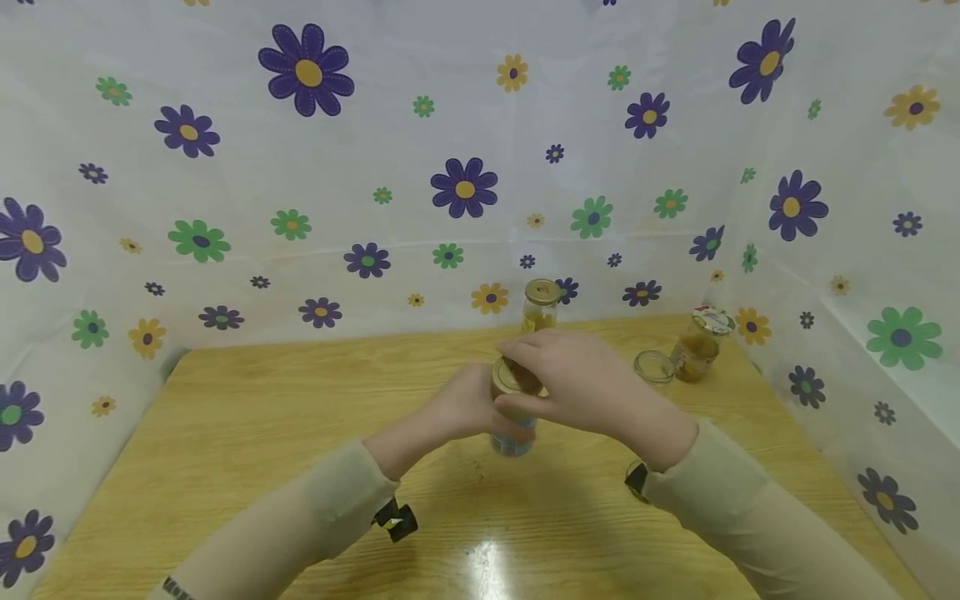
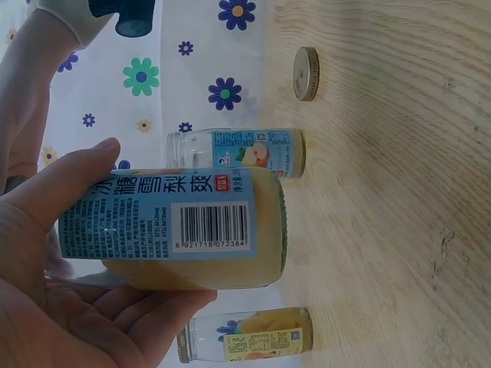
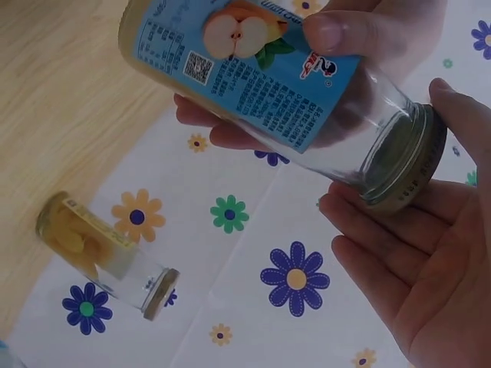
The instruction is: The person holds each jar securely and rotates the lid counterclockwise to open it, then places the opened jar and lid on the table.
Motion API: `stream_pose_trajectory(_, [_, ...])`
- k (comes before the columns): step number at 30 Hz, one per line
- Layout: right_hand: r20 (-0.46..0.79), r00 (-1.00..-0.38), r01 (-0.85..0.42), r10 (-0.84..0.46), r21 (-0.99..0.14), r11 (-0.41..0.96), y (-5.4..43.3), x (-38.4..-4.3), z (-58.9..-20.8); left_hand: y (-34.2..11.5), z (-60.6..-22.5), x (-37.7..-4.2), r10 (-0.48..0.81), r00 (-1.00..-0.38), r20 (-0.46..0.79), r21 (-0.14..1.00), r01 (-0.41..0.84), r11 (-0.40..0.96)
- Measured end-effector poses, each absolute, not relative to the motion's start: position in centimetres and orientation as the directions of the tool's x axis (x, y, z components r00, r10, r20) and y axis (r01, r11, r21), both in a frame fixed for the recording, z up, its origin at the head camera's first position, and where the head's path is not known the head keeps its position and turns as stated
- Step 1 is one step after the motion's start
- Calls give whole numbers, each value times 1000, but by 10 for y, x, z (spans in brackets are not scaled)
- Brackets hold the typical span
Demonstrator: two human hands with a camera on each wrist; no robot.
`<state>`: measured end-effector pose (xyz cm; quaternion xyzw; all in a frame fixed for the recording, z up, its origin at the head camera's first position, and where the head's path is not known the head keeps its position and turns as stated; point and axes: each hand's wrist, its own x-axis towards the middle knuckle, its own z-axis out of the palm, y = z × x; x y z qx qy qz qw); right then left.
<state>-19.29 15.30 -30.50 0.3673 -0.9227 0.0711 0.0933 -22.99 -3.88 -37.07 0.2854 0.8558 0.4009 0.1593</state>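
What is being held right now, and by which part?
The left hand holds the blue-labelled jar around its body. The right hand spans its lid; whether it grips the lid cannot be told.

Curtained-off booth: flower-print sheeting, wood-grain table.

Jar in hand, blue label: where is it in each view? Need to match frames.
Head: held jar just right of centre, between left hand and right hand.
Left wrist: held jar lies sideways, left of centre.
Right wrist: held jar across the top, slanting down to the right.
Shared landmark: gold-lidded jar, beyond the hands in head, near bottom centre in left wrist, lower left in right wrist.
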Motion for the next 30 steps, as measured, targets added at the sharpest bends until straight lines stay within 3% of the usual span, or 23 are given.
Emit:
stream_pose_trajectory(8, [191, -762, -648, -619, -242, 722, 157, -196, -305, -39, -369, -223, 563, -826, -5, 798, 337, 501])
stream_pose_trajectory(16, [210, -771, -619, -601, -465, 633, 163, -200, -310, -39, -369, -218, 549, -835, 28, 795, 352, 494])
stream_pose_trajectory(30, [226, -714, -667, -662, -507, 546, 166, -206, -310, -39, -371, -220, 589, -807, 52, 735, 430, 524])
